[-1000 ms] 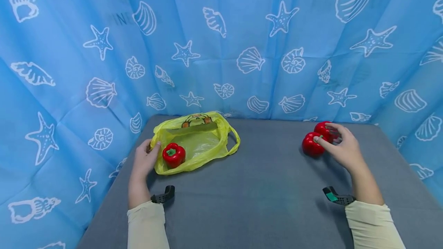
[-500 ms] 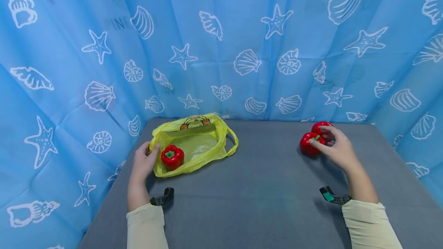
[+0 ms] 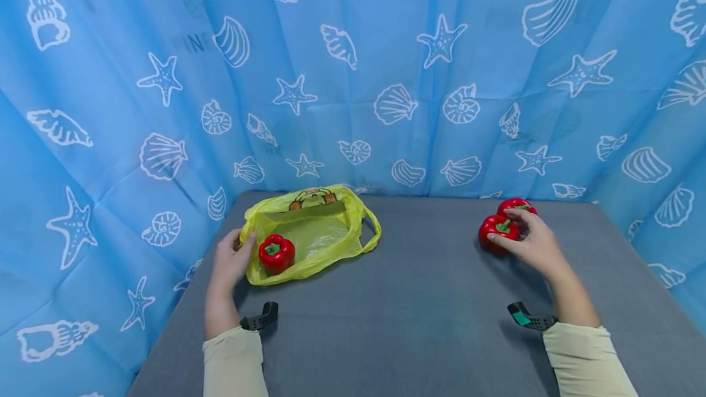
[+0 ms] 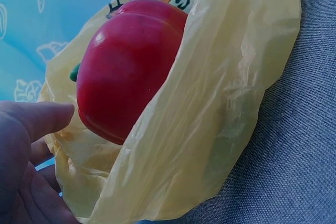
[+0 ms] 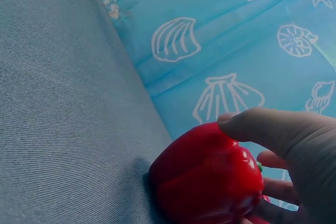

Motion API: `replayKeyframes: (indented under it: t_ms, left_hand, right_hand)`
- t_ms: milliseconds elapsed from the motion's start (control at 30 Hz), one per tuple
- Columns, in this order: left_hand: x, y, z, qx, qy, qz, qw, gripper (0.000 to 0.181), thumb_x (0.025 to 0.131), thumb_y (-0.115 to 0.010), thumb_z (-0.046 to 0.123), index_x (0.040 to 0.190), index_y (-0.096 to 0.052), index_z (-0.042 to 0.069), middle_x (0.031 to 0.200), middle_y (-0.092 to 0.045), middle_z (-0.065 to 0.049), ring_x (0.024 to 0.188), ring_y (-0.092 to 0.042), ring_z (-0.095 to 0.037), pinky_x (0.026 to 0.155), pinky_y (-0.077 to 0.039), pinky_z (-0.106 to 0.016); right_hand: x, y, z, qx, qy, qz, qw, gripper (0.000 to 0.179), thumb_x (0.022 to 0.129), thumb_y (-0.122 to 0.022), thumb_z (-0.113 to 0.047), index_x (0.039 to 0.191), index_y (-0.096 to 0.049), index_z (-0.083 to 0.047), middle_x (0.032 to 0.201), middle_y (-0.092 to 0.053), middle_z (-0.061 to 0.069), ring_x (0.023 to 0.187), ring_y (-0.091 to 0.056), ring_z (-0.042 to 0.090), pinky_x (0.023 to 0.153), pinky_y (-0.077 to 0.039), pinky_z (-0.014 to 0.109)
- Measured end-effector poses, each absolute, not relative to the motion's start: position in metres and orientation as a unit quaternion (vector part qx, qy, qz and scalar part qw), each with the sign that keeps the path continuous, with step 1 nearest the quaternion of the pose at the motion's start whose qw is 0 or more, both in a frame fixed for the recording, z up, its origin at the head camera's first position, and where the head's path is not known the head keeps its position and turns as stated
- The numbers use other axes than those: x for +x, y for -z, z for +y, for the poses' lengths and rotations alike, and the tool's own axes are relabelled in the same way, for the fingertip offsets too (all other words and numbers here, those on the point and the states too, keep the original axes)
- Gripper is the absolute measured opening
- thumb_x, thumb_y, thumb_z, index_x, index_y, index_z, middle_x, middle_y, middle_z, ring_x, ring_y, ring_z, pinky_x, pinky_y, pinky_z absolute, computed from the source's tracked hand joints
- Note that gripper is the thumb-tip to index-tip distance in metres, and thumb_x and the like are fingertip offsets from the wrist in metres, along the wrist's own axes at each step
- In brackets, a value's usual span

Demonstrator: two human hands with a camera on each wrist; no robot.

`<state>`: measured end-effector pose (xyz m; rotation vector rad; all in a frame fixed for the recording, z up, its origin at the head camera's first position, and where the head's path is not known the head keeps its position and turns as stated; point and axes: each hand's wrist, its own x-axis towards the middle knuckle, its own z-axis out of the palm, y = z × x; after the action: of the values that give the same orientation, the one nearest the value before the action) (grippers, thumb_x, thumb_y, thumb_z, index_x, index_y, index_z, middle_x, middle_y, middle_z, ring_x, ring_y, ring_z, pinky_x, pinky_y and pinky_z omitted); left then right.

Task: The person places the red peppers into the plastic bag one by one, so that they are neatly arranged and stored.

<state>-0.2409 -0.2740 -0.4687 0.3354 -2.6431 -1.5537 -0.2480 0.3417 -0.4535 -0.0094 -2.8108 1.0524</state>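
right hand, fingers closed in this past second, grasped nearer red pepper, apparently secured, not yet lifted; left hand gripped yellow bag by rim.

You have a thin yellow plastic bag at the far left of the worktop, crumpled and gaping, its printed panel on the far side and a handle loop spread right. Inside, at its near left, sits a glossy red pepper, green stem up. At the far right, your right grip holds a second red pepper, stem up; a third red pepper lies just behind, partly hidden.
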Motion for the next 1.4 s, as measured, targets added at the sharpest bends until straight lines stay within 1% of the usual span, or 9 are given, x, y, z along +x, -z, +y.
replayKeyframes:
  t_ms: [100, 200, 333, 500, 767, 967, 1067, 1233, 1400]
  left_hand:
    - [-0.242, 0.469, -0.274, 0.11, 0.506, -0.855, 0.029, 0.056, 0.112, -0.049, 0.042, 0.153, -0.049, 0.003, 0.152, -0.052, -0.022, 0.139, -0.05, -0.037, 0.115, -0.046, -0.056]
    - [-0.243, 0.469, -0.274, 0.11, 0.505, -0.856, 0.03, 0.056, 0.112, -0.049, 0.042, 0.153, -0.049, 0.003, 0.152, -0.052, -0.022, 0.14, -0.049, -0.037, 0.116, -0.045, -0.056]
    - [-0.243, 0.47, -0.274, 0.111, 0.502, -0.857, 0.03, 0.057, 0.112, -0.049, 0.042, 0.153, -0.049, 0.003, 0.151, -0.053, -0.022, 0.138, -0.05, -0.037, 0.115, -0.046, -0.056]
    - [-0.242, 0.472, -0.274, 0.116, 0.502, -0.857, 0.025, 0.058, 0.112, -0.048, 0.044, 0.154, -0.048, 0.003, 0.15, -0.053, -0.022, 0.136, -0.051, -0.037, 0.113, -0.047, -0.055]
    - [-0.241, 0.473, -0.274, 0.115, 0.506, -0.854, 0.026, 0.058, 0.112, -0.049, 0.044, 0.154, -0.048, 0.003, 0.151, -0.052, -0.022, 0.138, -0.049, -0.037, 0.116, -0.045, -0.057]
    - [-0.24, 0.473, -0.275, 0.114, 0.504, -0.855, 0.029, 0.057, 0.113, -0.049, 0.043, 0.153, -0.049, 0.003, 0.151, -0.052, -0.022, 0.138, -0.05, -0.037, 0.115, -0.046, -0.056]
    - [-0.24, 0.472, -0.275, 0.115, 0.503, -0.856, 0.03, 0.057, 0.112, -0.049, 0.044, 0.153, -0.049, 0.004, 0.15, -0.053, -0.021, 0.137, -0.05, -0.037, 0.115, -0.046, -0.056]
    - [-0.24, 0.472, -0.274, 0.115, 0.503, -0.856, 0.03, 0.059, 0.112, -0.05, 0.046, 0.153, -0.049, 0.005, 0.15, -0.053, -0.02, 0.135, -0.05, -0.036, 0.115, -0.046, -0.056]
    - [-0.242, 0.472, -0.274, 0.114, 0.505, -0.855, 0.03, 0.057, 0.112, -0.05, 0.044, 0.152, -0.05, 0.004, 0.149, -0.054, -0.02, 0.133, -0.052, -0.036, 0.113, -0.047, -0.054]
  right_hand:
    - [-0.248, 0.453, 0.342, -0.005, -0.34, -0.939, 0.054, 0.084, 0.094, -0.082, -0.038, 0.155, -0.042, 0.004, 0.153, -0.039, 0.039, 0.132, -0.04, 0.058, 0.094, -0.055, 0.071]
    - [-0.248, 0.453, 0.342, -0.002, -0.333, -0.942, 0.042, 0.086, 0.094, -0.082, -0.036, 0.156, -0.04, 0.006, 0.154, -0.036, 0.04, 0.134, -0.036, 0.06, 0.094, -0.054, 0.073]
    - [-0.248, 0.454, 0.341, 0.004, -0.331, -0.943, 0.036, 0.086, 0.094, -0.082, -0.035, 0.156, -0.039, 0.007, 0.154, -0.037, 0.04, 0.134, -0.038, 0.059, 0.094, -0.055, 0.071]
    - [-0.249, 0.454, 0.341, 0.006, -0.333, -0.943, 0.019, 0.089, 0.094, -0.082, -0.038, 0.158, -0.036, 0.006, 0.155, -0.036, 0.039, 0.134, -0.037, 0.06, 0.093, -0.056, 0.069]
    - [-0.251, 0.456, 0.341, 0.006, -0.343, -0.939, 0.003, 0.092, 0.095, -0.08, -0.04, 0.161, -0.032, 0.002, 0.157, -0.034, 0.039, 0.136, -0.035, 0.061, 0.094, -0.056, 0.069]
    - [-0.252, 0.459, 0.343, 0.009, -0.35, -0.937, -0.018, 0.096, 0.093, -0.083, -0.038, 0.163, -0.028, -0.001, 0.157, -0.032, 0.04, 0.137, -0.034, 0.063, 0.093, -0.058, 0.068]
    - [-0.252, 0.461, 0.342, 0.018, -0.354, -0.935, -0.017, 0.096, 0.092, -0.084, -0.036, 0.162, -0.029, -0.001, 0.157, -0.033, 0.039, 0.136, -0.035, 0.062, 0.092, -0.058, 0.067]
    - [-0.251, 0.463, 0.342, 0.027, -0.359, -0.933, -0.005, 0.093, 0.093, -0.083, -0.037, 0.161, -0.032, -0.002, 0.156, -0.035, 0.038, 0.135, -0.037, 0.061, 0.09, -0.059, 0.065]
    - [-0.252, 0.464, 0.34, 0.029, -0.359, -0.933, 0.003, 0.094, 0.092, -0.084, -0.039, 0.161, -0.033, -0.002, 0.155, -0.036, 0.038, 0.134, -0.038, 0.061, 0.087, -0.061, 0.063]
